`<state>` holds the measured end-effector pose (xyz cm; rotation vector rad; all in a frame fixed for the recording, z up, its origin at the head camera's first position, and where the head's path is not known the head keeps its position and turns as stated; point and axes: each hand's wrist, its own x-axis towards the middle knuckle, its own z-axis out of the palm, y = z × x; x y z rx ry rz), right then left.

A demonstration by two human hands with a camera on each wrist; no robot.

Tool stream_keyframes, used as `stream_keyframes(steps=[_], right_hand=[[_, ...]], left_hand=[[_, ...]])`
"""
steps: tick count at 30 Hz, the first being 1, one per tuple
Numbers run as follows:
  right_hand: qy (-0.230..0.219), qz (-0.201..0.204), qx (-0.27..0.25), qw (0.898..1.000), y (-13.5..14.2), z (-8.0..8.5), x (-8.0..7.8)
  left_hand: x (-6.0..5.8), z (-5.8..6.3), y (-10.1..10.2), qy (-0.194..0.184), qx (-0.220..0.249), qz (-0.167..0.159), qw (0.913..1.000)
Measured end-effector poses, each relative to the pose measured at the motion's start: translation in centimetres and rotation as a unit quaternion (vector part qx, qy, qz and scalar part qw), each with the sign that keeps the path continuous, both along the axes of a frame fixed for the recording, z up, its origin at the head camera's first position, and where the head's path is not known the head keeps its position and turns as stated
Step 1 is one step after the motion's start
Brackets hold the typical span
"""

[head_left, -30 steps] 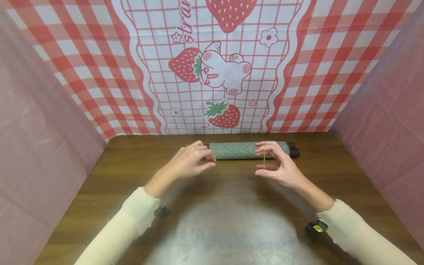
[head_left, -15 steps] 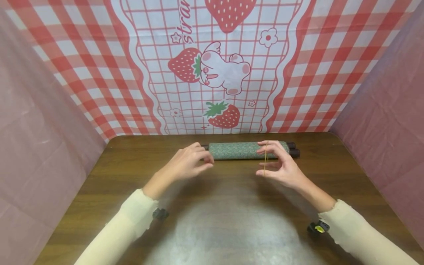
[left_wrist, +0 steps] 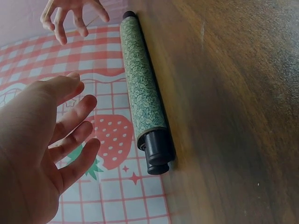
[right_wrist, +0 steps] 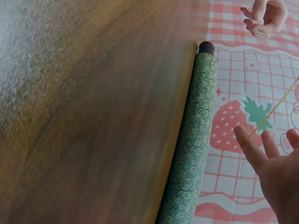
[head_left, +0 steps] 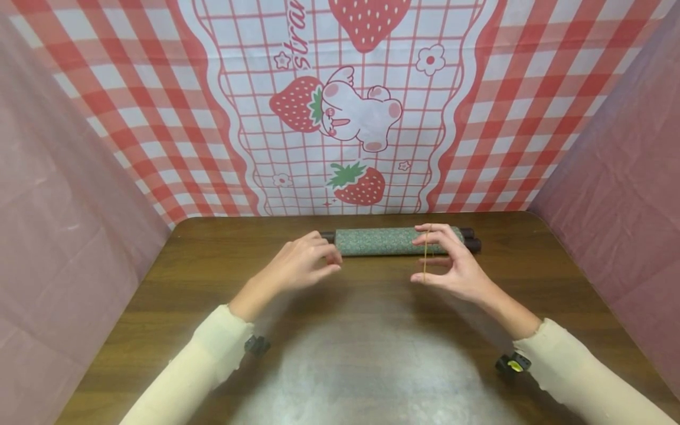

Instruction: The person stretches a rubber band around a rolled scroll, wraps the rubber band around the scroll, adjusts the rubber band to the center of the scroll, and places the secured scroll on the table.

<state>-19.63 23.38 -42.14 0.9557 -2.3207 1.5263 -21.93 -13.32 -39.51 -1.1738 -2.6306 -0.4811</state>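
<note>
A rolled scroll (head_left: 377, 242) in green patterned cloth lies along the back of the table, with dark rod ends (left_wrist: 159, 149) sticking out. My right hand (head_left: 454, 268) is raised in front of its right part, fingers spread. A thin yellowish rubber band (head_left: 425, 255) is stretched between the thumb and fingers of that hand; the right wrist view shows the band (right_wrist: 273, 110) running taut from a fingertip. My left hand (head_left: 300, 262), held in front of the scroll's left end, has loosely bent fingers and holds nothing. In the left wrist view this hand (left_wrist: 28, 135) is apart from the scroll.
The brown wooden table (head_left: 366, 354) reflects light toward its front. Behind it hangs a red-and-white checked cloth (head_left: 478, 177) with strawberry prints. Pink cloths (head_left: 611, 236) close off both sides. A small dark device (head_left: 512, 364) is strapped at each wrist.
My left hand has shifted slightly left, showing more of the scroll's left rod end. My right hand has moved a little right with the rubber band still stretched. The scroll stays put.
</note>
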Motion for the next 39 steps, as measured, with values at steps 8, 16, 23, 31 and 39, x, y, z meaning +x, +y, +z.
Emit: stream_keyframes(steps=[8, 16, 23, 31, 39], right_hand=[[0.010, -0.031, 0.040, 0.999, -0.2, 0.2, 0.2], [0.062, -0.058, 0.092, 0.992, -0.5, 0.4, 0.4], [0.079, -0.065, 0.109, 0.989, -0.5, 0.2, 0.4], [0.113, -0.071, 0.128, 0.983, 0.0, 0.0, 0.3], [0.147, -0.069, 0.138, 0.977, 0.4, -0.2, 0.4]], left_hand=[[0.1, -0.1, -0.1, -0.006, -0.007, 0.006, 0.9999], [0.2, -0.2, -0.1, -0.016, -0.018, 0.015, 0.9996], [-0.2, -0.1, 0.2, -0.030, -0.030, 0.029, 0.9987], [-0.7, -0.1, 0.8, -0.030, -0.023, 0.048, 0.9981], [-1.2, -0.3, 1.3, -0.015, -0.010, 0.065, 0.9978]])
